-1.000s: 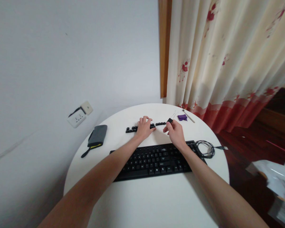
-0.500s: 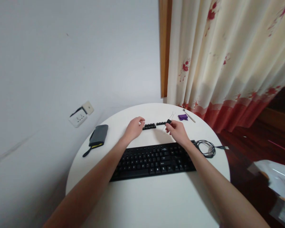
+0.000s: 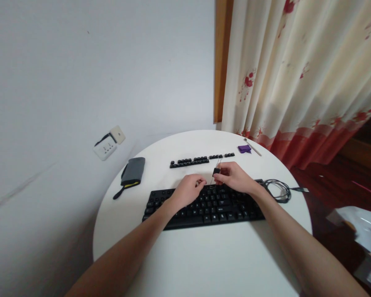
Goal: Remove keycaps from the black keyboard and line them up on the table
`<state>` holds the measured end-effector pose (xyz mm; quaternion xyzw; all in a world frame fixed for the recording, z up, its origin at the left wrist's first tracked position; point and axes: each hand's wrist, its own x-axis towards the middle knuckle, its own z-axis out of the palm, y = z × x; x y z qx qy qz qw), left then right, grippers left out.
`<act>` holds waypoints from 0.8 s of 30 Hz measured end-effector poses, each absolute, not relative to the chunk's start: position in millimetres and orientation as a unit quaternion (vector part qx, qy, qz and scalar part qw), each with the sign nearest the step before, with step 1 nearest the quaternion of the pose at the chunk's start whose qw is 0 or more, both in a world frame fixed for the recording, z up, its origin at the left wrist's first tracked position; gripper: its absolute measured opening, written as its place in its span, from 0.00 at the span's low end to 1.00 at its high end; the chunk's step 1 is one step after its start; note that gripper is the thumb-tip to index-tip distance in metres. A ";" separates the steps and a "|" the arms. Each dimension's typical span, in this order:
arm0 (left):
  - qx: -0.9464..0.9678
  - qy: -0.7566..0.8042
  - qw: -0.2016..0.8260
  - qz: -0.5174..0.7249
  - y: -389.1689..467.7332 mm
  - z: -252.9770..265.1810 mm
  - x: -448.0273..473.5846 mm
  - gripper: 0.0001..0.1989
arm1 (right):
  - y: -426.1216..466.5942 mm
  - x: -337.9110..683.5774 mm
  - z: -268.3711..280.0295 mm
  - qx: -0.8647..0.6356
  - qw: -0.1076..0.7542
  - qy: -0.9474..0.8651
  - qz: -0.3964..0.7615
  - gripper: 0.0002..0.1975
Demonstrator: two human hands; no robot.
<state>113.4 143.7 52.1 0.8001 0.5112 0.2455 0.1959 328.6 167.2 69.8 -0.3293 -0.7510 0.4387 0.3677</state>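
My right hand (image 3: 233,176) pinches a wire keycap puller (image 3: 216,171) by its black handle, above the back edge of the black keyboard (image 3: 216,208). Thin wires stick out on both sides of that handle. To its left, my left hand (image 3: 189,189) is held over the keyboard's upper rows, fingers curled and fingertips together. Whatever may be between those fingertips is too small to make out. Behind the keyboard, loose black keycaps (image 3: 190,162) lie in rows on the white round table (image 3: 228,251).
A grey pouch (image 3: 133,170) with a strap lies at the left. A coiled black USB cable (image 3: 280,192) rests at the right edge. Toward the back right are a folded purple cloth (image 3: 244,149) and a thin brush (image 3: 253,147). The wall and a curtain (image 3: 266,90) stand behind.
My left hand has come right and toward me, from beside the keycap rows to over the keyboard, its fingers now curled together. My right hand has brought the keycap puller nearer the keyboard.
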 end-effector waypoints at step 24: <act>0.839 0.399 0.322 0.183 145.8 59.3 101.0 0.08 | 151.6 313.7 70.2 -0.310 0.251 -0.861 0.314 0.07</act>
